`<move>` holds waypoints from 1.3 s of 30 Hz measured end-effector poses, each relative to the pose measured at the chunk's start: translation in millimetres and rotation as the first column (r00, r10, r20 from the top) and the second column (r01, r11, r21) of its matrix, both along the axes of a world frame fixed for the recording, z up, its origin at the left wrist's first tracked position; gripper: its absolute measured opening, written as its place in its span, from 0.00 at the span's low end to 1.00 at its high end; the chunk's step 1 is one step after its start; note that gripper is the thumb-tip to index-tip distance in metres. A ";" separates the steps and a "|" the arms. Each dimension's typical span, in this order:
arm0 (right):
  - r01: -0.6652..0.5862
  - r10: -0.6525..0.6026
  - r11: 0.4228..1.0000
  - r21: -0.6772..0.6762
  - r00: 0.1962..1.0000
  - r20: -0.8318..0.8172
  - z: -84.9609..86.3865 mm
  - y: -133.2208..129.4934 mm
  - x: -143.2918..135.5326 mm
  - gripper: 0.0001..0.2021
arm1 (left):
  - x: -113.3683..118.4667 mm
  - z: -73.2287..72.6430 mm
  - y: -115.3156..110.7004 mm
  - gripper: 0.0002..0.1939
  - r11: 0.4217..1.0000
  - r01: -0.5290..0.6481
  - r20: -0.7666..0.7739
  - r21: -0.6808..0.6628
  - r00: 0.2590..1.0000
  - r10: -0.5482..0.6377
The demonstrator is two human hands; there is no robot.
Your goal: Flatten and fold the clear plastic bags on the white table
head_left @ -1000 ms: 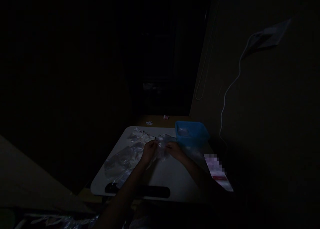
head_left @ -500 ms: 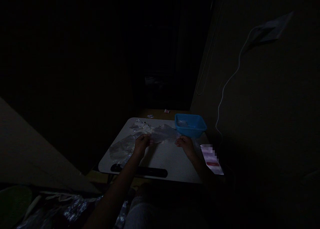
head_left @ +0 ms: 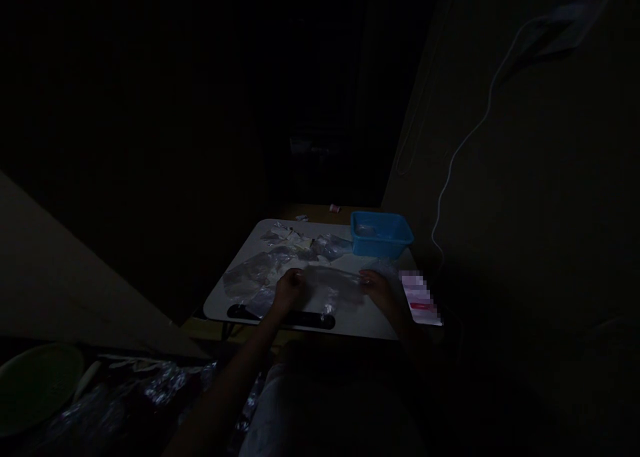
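Note:
The scene is very dark. A clear plastic bag (head_left: 334,285) is stretched flat between my two hands over a small white table (head_left: 360,320). My left hand (head_left: 290,290) grips its left edge and my right hand (head_left: 376,286) grips its right edge. More clear plastic bags (head_left: 253,280) lie in a loose pile on the table's left part. A blue plastic tub (head_left: 381,233) stands at the table's far right corner, just beyond my right hand.
A pink and white packet (head_left: 420,297) lies at the table's right edge. A white cable (head_left: 453,164) hangs down the wall on the right. Crumpled plastic (head_left: 165,387) and a green bowl (head_left: 35,384) sit on the floor at lower left.
My hands have moved apart and toward me, spreading the clear bag wide and low over the table. The camera has tilted, so the table sits higher in view.

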State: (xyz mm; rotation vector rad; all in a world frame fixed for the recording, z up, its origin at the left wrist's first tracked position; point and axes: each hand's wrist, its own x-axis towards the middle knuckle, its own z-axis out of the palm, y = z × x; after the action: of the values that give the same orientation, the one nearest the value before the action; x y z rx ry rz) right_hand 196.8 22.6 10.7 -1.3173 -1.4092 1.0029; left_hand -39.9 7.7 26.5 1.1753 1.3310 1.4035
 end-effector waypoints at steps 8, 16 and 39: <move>-0.028 -0.002 0.995 0.100 0.960 0.281 1.1 -14.8 -1.5 0.06 | -4.1 0.8 -5.6 0.10 0.997 -0.012 -0.164 -0.081 0.986 -0.001; -0.108 0.033 0.985 0.138 0.886 0.463 6.1 -26.4 3.7 0.10 | -11.1 11.7 -35.3 0.34 0.955 0.283 -0.829 0.089 0.553 -0.087; -0.348 0.379 0.916 -0.198 0.914 0.146 33.2 -34.3 7.8 0.11 | -2.2 35.0 -26.8 0.16 0.905 0.381 -0.089 -0.186 0.911 -0.402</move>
State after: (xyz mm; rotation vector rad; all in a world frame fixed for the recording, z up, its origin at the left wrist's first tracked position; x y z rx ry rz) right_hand 204.6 -11.7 43.8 -1.3194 -1.7890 1.2993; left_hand -42.1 -19.1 61.5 1.3470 1.1849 0.9250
